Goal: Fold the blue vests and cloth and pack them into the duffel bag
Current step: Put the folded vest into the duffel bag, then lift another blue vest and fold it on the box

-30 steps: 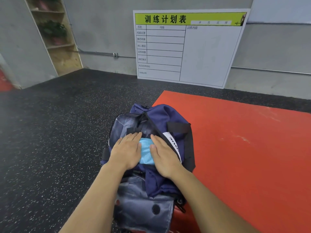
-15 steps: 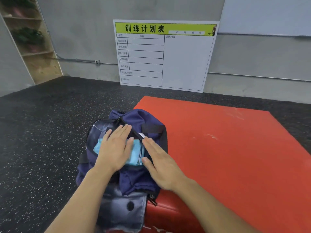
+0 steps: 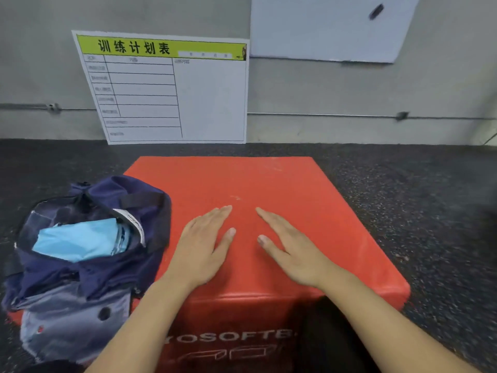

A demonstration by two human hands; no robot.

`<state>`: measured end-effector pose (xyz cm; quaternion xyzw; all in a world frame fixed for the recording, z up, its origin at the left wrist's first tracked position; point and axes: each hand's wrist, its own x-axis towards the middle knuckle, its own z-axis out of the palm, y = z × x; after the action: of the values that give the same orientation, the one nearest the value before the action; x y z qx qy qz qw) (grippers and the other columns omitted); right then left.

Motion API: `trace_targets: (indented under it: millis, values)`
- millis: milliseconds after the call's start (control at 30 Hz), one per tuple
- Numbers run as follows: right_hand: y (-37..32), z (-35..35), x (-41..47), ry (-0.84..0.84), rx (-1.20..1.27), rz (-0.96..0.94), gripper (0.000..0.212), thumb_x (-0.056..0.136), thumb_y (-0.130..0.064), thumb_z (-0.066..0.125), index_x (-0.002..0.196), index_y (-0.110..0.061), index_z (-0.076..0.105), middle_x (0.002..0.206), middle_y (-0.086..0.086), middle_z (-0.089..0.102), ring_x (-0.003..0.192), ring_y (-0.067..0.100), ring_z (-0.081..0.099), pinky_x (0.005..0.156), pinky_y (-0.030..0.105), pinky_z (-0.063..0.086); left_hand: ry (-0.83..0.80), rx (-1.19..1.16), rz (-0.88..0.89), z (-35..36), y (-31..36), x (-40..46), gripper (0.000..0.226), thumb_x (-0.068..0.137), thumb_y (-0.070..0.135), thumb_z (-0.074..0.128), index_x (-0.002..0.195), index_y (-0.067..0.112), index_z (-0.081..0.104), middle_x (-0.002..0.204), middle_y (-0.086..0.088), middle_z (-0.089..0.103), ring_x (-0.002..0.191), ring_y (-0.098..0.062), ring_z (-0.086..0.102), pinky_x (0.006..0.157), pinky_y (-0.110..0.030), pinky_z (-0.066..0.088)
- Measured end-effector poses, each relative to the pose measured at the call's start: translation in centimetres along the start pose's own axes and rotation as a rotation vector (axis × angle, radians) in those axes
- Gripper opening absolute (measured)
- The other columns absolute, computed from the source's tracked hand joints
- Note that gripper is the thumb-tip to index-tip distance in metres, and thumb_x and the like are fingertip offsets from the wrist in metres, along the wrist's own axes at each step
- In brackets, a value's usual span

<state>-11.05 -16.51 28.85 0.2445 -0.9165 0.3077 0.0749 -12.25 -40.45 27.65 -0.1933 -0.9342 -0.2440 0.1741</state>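
Note:
The navy duffel bag [image 3: 139, 238] lies open at the left, partly on the red box. Folded light-blue fabric [image 3: 78, 239] shows inside its mouth; whether it is a vest or the cloth I cannot tell. My left hand [image 3: 203, 243] and my right hand [image 3: 289, 249] rest flat, fingers straight, on top of the red soft box [image 3: 309, 189], to the right of the bag. Neither hand holds anything.
A white training-plan board [image 3: 166, 90] leans on the grey wall behind. A second white board [image 3: 328, 28] hangs at upper right. Black speckled rubber floor [image 3: 430, 197] surrounds the box.
Both hands left the blue fabric inside the bag and moved right onto the top of the red box. The view swung right, so the bag now sits at the left.

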Motion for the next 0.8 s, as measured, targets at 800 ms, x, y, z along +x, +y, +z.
trace_targets:
  millis: [800]
  values:
    - [17.2,0.4,-41.1,0.185,0.027,0.723,0.052,0.105,-0.043,0.049,0.154,-0.031,0.038,0.154,-0.015,0.042,0.141,0.002,0.039,0.110,0.010,0.028,-0.556,-0.134,0.379,20.7,27.8,-8.1,0.062,0.099,0.056,0.029,0.156,0.031,0.033,0.155,0.010,0.043,0.144,-0.011,0.035,0.117,-0.035,0.026]
